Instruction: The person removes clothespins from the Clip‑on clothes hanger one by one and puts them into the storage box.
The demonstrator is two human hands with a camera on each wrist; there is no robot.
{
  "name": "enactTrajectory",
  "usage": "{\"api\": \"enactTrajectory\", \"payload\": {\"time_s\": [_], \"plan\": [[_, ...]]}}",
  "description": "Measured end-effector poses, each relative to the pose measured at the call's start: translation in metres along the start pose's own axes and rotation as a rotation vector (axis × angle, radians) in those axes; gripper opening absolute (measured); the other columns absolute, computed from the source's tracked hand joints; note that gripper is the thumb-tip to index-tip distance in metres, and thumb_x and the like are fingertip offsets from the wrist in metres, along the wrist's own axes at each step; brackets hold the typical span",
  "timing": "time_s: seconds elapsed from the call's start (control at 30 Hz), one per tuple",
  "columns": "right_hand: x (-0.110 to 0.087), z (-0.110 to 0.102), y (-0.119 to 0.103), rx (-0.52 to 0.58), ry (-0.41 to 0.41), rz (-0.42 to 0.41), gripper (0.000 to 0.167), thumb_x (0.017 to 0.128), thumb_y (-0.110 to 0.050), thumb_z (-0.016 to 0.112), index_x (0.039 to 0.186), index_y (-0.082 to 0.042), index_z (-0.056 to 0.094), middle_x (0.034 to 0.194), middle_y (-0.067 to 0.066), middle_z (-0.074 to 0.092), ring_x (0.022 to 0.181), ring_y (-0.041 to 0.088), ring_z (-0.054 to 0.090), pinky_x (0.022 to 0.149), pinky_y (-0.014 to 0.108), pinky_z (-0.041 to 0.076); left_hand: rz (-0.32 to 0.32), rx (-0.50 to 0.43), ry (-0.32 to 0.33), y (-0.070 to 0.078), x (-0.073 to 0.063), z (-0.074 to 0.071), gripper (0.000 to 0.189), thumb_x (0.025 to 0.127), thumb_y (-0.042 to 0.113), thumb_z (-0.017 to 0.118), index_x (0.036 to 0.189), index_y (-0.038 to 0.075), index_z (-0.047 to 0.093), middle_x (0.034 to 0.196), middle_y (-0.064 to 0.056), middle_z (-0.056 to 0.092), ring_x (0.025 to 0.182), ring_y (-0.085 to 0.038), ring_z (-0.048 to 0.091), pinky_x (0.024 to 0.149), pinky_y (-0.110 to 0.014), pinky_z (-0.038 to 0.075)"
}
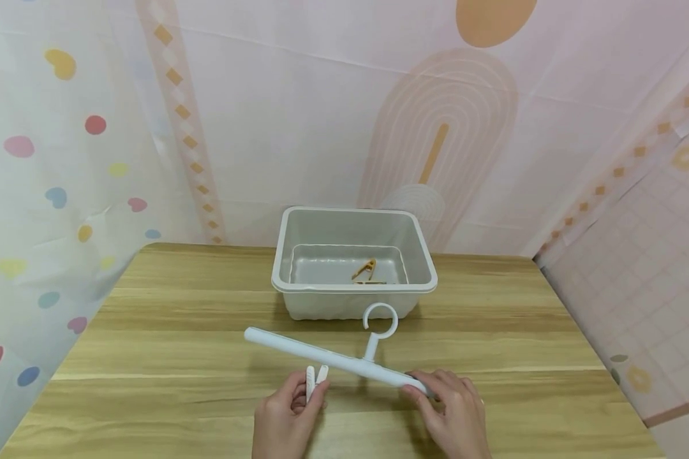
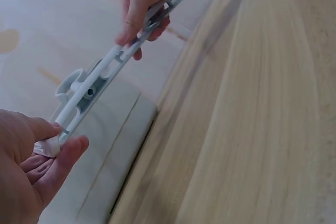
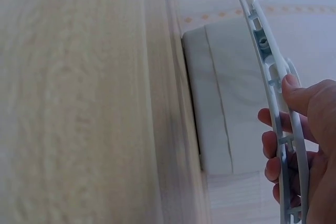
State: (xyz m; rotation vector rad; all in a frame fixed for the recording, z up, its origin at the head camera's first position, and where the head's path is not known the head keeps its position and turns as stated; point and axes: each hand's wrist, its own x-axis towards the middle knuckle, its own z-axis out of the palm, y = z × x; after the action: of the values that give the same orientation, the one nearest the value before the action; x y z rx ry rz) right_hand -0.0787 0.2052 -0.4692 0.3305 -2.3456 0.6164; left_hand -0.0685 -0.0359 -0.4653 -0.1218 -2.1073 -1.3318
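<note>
A white clothes hanger (image 1: 335,361) with a round hook is held up above the table, its bar slanting down to the right. My right hand (image 1: 453,408) grips the bar's right end, thumb on the near side and fingers round the far side. Between thumb and fingers, my left hand (image 1: 289,408) pinches a white clothespin (image 1: 311,382) below the hanger's left half in the head view. Seen from the left wrist, the clothespin (image 2: 50,147) overlaps the near end of the hanger (image 2: 79,98). The right wrist view shows the ribbed underside of the hanger (image 3: 272,77).
Behind the hanger, a light grey plastic bin (image 1: 353,288) stands on the wooden table (image 1: 178,357). Inside it lie a gold-coloured clothespin (image 1: 370,267) and another gold-coloured piece, partly hidden by the front rim. Patterned curtains (image 1: 275,115) hang behind and beside the table.
</note>
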Motion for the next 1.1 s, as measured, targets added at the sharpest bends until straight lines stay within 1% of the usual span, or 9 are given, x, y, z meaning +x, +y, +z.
{"api": "enactTrajectory", "payload": {"time_s": [0.13, 0.2, 0.37, 0.57, 0.63, 0.73, 0.93, 1.03, 1.1], "plan": [[-0.001, 0.001, 0.001, 0.005, -0.001, 0.0, 0.025, 0.069, -0.027, 0.089, 0.092, -0.027, 0.079, 0.075, -0.022, 0.067, 0.068, -0.009, 0.048, 0.074, 0.017, 0.037, -0.225, -0.154, -0.098, 0.006, 0.0, -0.003, 0.013, 0.082, 0.004, 0.08, 0.089, 0.006, 0.069, 0.069, -0.006, 0.075, 0.056, 0.006, 0.064, 0.055, -0.015, 0.053], [-0.001, 0.001, 0.001, 0.007, 0.002, -0.007, 0.026, 0.069, -0.027, 0.089, 0.092, -0.026, 0.079, 0.075, -0.022, 0.067, 0.068, -0.008, 0.048, 0.075, 0.016, 0.036, -0.319, -0.219, -0.143, 0.008, 0.001, -0.005, 0.012, 0.085, 0.006, 0.078, 0.093, 0.003, 0.069, 0.074, -0.012, 0.076, 0.058, 0.002, 0.067, 0.057, -0.019, 0.056], [-0.002, 0.0, 0.002, 0.005, 0.01, -0.025, 0.027, 0.068, -0.027, 0.09, 0.093, -0.026, 0.079, 0.075, -0.021, 0.067, 0.068, -0.007, 0.05, 0.076, 0.017, 0.036, -0.485, -0.345, -0.235, 0.008, 0.004, -0.01, 0.02, 0.089, 0.011, 0.076, 0.099, -0.005, 0.068, 0.083, -0.019, 0.075, 0.061, -0.007, 0.07, 0.06, -0.025, 0.06], [-0.004, 0.0, 0.002, 0.025, -0.002, -0.006, 0.027, 0.069, -0.026, 0.089, 0.094, -0.026, 0.079, 0.075, -0.022, 0.066, 0.069, -0.007, 0.049, 0.077, 0.016, 0.035, -0.689, -0.465, -0.339, 0.003, 0.01, -0.016, 0.027, 0.092, 0.015, 0.072, 0.104, -0.008, 0.066, 0.083, -0.011, 0.075, 0.062, -0.012, 0.069, 0.063, -0.025, 0.06], [-0.004, -0.001, 0.002, 0.032, -0.007, 0.006, 0.027, 0.069, -0.025, 0.089, 0.094, -0.026, 0.079, 0.075, -0.023, 0.066, 0.069, -0.008, 0.048, 0.076, 0.016, 0.035, -0.716, -0.485, -0.371, 0.002, 0.012, -0.018, 0.03, 0.094, 0.016, 0.071, 0.107, -0.01, 0.065, 0.082, -0.008, 0.075, 0.062, -0.011, 0.069, 0.063, -0.025, 0.059], [-0.004, -0.001, 0.002, 0.037, -0.015, 0.018, 0.027, 0.069, -0.025, 0.089, 0.094, -0.026, 0.079, 0.075, -0.024, 0.065, 0.069, -0.009, 0.046, 0.077, 0.016, 0.035, -0.724, -0.509, -0.404, 0.002, 0.014, -0.02, 0.034, 0.094, 0.018, 0.07, 0.109, -0.012, 0.063, 0.08, -0.005, 0.075, 0.062, -0.011, 0.069, 0.064, -0.025, 0.059], [-0.004, -0.001, 0.003, 0.054, -0.007, 0.013, 0.028, 0.069, -0.024, 0.089, 0.095, -0.025, 0.079, 0.076, -0.023, 0.065, 0.069, -0.008, 0.048, 0.075, 0.015, 0.035, -0.74, -0.563, -0.416, 0.002, 0.013, -0.02, 0.037, 0.094, 0.02, 0.07, 0.11, -0.013, 0.063, 0.079, -0.001, 0.075, 0.063, -0.01, 0.069, 0.064, -0.024, 0.058], [-0.003, -0.001, 0.003, 0.069, 0.0, 0.009, 0.028, 0.07, -0.024, 0.089, 0.097, -0.025, 0.079, 0.078, -0.021, 0.068, 0.07, -0.006, 0.051, 0.074, 0.016, 0.035, -0.772, -0.632, -0.428, -0.001, 0.013, -0.021, 0.036, 0.095, 0.022, 0.069, 0.109, -0.01, 0.063, 0.08, 0.002, 0.076, 0.065, -0.007, 0.07, 0.064, -0.02, 0.057], [-0.002, -0.001, 0.002, 0.076, -0.002, 0.015, 0.028, 0.071, -0.024, 0.088, 0.098, -0.025, 0.079, 0.079, -0.021, 0.069, 0.071, -0.006, 0.053, 0.075, 0.016, 0.035, -0.815, -0.707, -0.459, -0.003, 0.013, -0.021, 0.033, 0.096, 0.023, 0.067, 0.11, -0.006, 0.064, 0.083, 0.004, 0.076, 0.068, -0.005, 0.07, 0.065, -0.017, 0.056]]}}
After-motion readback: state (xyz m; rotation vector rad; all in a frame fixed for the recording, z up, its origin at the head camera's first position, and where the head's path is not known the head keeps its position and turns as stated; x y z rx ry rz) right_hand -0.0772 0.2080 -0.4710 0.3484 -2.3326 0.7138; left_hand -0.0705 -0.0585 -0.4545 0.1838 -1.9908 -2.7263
